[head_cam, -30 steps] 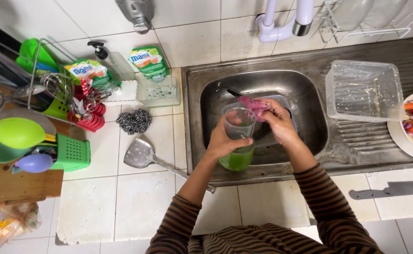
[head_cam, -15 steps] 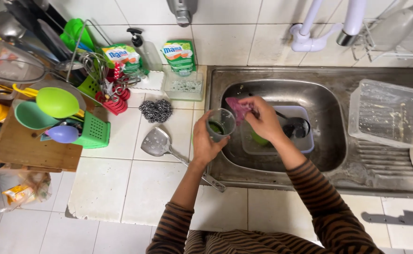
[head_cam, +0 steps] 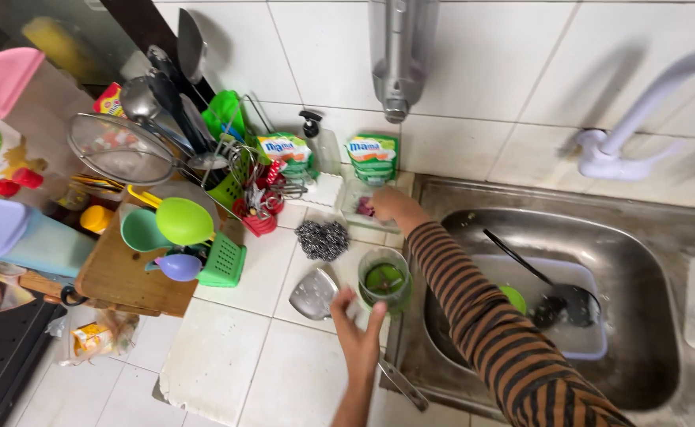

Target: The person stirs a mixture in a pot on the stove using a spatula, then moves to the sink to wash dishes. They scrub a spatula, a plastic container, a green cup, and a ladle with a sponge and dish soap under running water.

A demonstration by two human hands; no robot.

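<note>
My left hand [head_cam: 359, 330] grips a clear glass [head_cam: 384, 281] with green residue inside, held at the counter's edge beside the steel sink [head_cam: 648, 261]. My right hand [head_cam: 385, 207], in a brown striped sleeve, reaches across to a small clear tray [head_cam: 357, 215] by the wall. Its fingers are closed over a pink sponge [head_cam: 365, 209] in that tray. A steel scourer [head_cam: 322, 239] and a metal turner [head_cam: 314, 294] lie on the white tiles just left of the glass.
A white basin [head_cam: 581, 338] in the sink holds a black ladle [head_cam: 554, 296] and a green item [head_cam: 512, 299]. Two green soap pouches [head_cam: 373, 158] and a pump bottle [head_cam: 316, 136] stand against the wall. A utensil rack [head_cam: 244, 190], green basket [head_cam: 222, 261] and wooden board [head_cam: 126, 281] crowd the left.
Both hands have moved left out of the sink. The right hand carried the pink sponge to the tray by the wall, and the left hand brought the glass over the counter edge.
</note>
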